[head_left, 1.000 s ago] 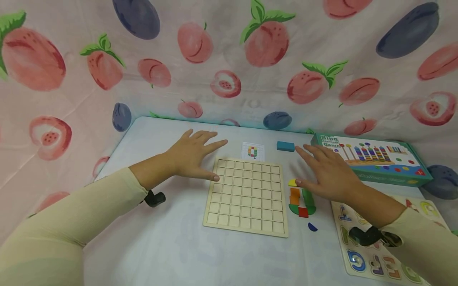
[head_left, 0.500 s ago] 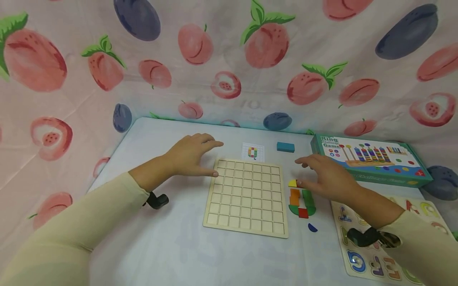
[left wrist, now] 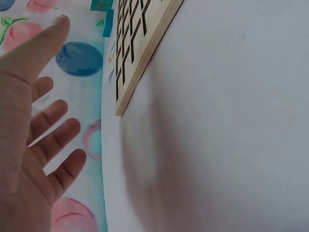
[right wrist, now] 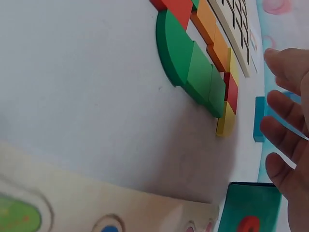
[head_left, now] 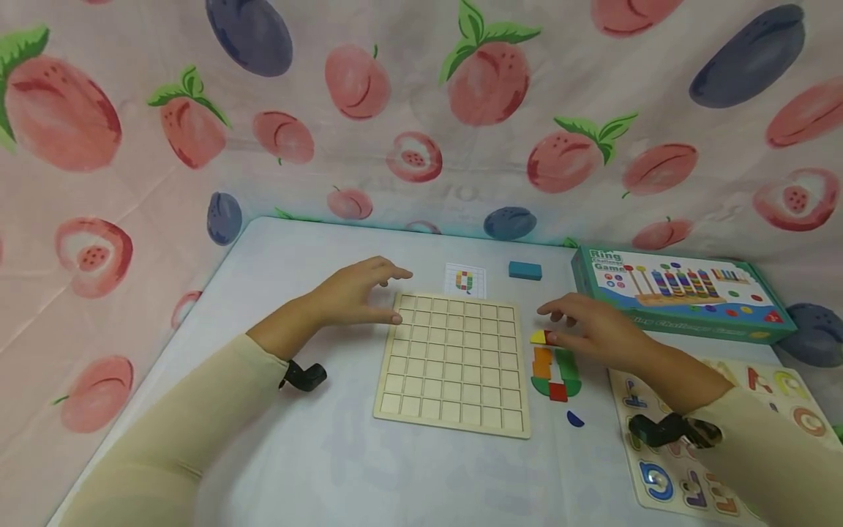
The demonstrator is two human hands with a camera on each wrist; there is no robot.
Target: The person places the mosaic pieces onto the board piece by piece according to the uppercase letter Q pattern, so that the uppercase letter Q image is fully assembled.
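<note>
A wooden grid board (head_left: 454, 366) lies in the middle of the table. Over its upper left edge hovers my left hand (head_left: 349, 294), fingers relaxed and thumb apart; the left wrist view shows the same empty hand (left wrist: 29, 121) beside the board's corner (left wrist: 145, 53). Right of the board, colored blocks form a ring: orange (head_left: 542, 362), green (right wrist: 176, 50), red (head_left: 558, 393) and yellow (head_left: 538, 337). My right hand (head_left: 599, 331) hangs over the ring's top right, holding nothing, its fingers loosely bent. A small card (head_left: 465, 280) with a colored letter-like pattern lies behind the board.
A dark blue half-round piece (head_left: 575, 419) lies below the ring. Behind it is a teal block (head_left: 525, 271). A green Ring Challenge Game box (head_left: 685, 293) stands at the back right. A wooden letter puzzle board (head_left: 648, 454) lies partly under my right forearm.
My left hand has lowered slightly, its spread fingers drawing together and bending. My right hand has also sunk a little toward the ring, fingers curling loosely. The blocks have not moved.
</note>
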